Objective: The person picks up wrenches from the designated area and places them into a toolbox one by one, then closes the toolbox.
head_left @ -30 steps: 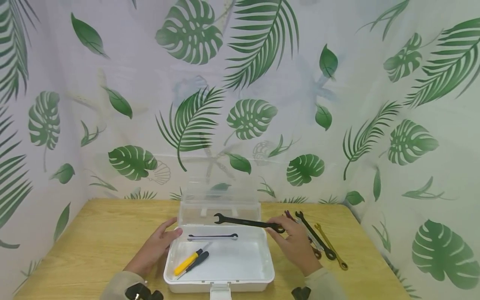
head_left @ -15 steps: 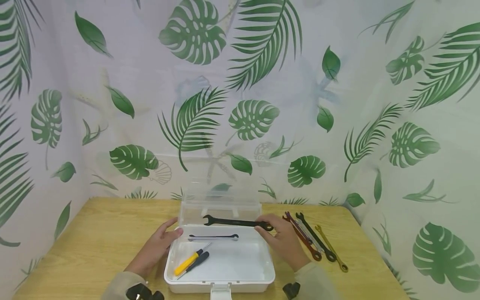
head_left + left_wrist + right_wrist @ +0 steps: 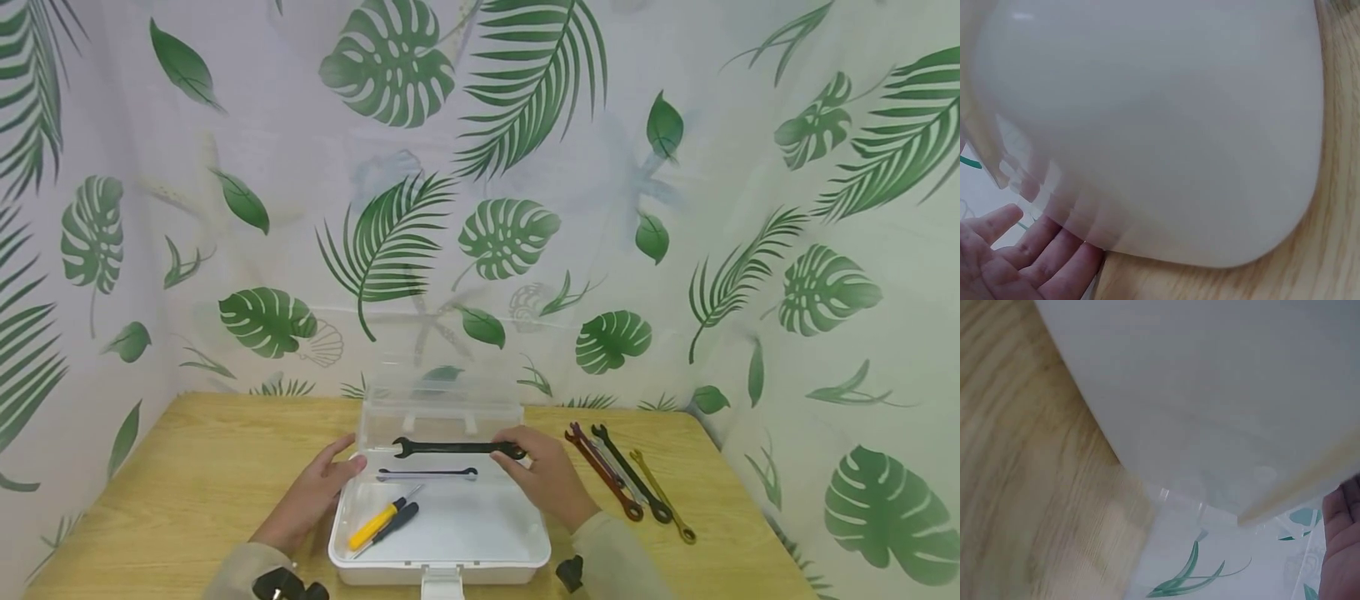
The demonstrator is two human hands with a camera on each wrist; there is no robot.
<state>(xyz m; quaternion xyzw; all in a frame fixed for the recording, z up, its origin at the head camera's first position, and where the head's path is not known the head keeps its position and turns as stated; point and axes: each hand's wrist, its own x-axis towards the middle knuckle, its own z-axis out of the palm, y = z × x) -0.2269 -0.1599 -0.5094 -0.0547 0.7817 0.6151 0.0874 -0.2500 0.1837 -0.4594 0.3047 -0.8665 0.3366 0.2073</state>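
A white plastic toolbox [image 3: 438,575] stands on the table, its clear lid [image 3: 442,392] raised at the back. Inside lie a yellow-handled screwdriver [image 3: 375,525], a black-handled screwdriver [image 3: 396,522] and a small dark wrench [image 3: 427,474] near the rear wall. My right hand [image 3: 551,479] pinches one end of a black combination wrench [image 3: 457,448], held level above the back of the box. On the box's left rear corner rests my left hand [image 3: 315,492], thumb at the rim; the left wrist view shows its fingers [image 3: 1063,262] extended against the outer wall.
To the right of the box, several wrenches lie on the wooden table [image 3: 225,450]: a red one [image 3: 611,483], a purple one, a silver one, a black one [image 3: 633,475] and a gold one [image 3: 663,497]. Leaf-printed cloth [image 3: 480,275] hangs behind.
My right hand has carried the black wrench leftward, from the box's right side to over its rear part, and the wrench has levelled. The left hand stays at the corner.
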